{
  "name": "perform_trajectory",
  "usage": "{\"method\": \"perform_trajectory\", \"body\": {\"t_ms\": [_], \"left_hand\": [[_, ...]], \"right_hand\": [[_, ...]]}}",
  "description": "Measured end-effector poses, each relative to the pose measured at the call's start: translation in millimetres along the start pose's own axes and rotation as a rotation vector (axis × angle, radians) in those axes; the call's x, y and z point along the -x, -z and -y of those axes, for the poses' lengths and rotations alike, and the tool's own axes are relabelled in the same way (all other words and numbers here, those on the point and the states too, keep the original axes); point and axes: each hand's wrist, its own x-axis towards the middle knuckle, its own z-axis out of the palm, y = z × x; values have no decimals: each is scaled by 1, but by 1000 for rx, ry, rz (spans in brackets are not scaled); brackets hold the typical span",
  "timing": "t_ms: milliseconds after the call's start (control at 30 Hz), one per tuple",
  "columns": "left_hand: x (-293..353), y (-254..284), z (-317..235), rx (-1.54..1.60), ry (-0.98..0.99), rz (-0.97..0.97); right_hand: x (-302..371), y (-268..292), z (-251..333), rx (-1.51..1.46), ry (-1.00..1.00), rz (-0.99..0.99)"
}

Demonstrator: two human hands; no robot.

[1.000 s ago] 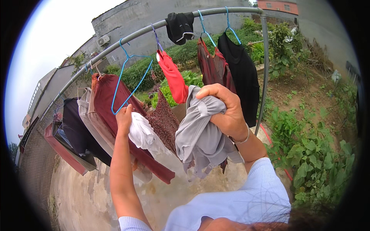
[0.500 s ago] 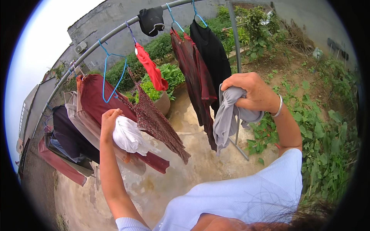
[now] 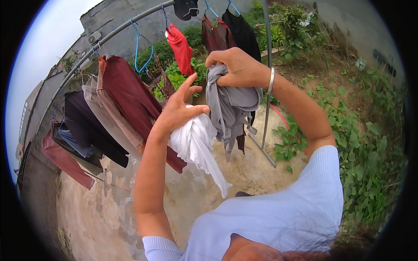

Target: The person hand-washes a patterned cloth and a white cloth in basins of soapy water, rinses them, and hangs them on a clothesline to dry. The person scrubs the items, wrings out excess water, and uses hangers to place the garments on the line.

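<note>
Beneath the splayed left fingers (image 3: pixel 186 88), bunched white cloth (image 3: pixel 192 137) may slip if its unseen hold loosens; right fingers (image 3: pixel 218 56) clutch crumpled grey fabric (image 3: pixel 230 99).

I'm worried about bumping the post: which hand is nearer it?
Right. The right hand, gripping gray cloth, is just left of the post in the picture; the left hand is farther left.

Partly spread the left hand (image 3: pixel 177 109) and brought it, with the white cloth (image 3: pixel 193 139), beside the gray cloth (image 3: pixel 230 102), perhaps touching; drew the right hand (image 3: pixel 244 68) inward.
</note>
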Motion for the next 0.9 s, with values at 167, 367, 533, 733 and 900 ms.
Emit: {"method": "perform_trajectory", "body": {"t_ms": [167, 367, 533, 733, 900], "left_hand": [[5, -14, -9, 90, 100, 180], [16, -34, -42, 328, 123, 183], [-18, -76, -53, 257, 132, 195], [-131, -152, -31, 352, -35, 270], [-236, -203, 5, 332, 135, 317]], "right_hand": [[7, 2, 33, -53, 45, 193], [66, 16, -22, 52, 16, 353], [88, 41, -40, 481, -104, -16], [107, 103, -153, -60, -125, -140], [121, 143, -243, 165, -169, -272]]}}
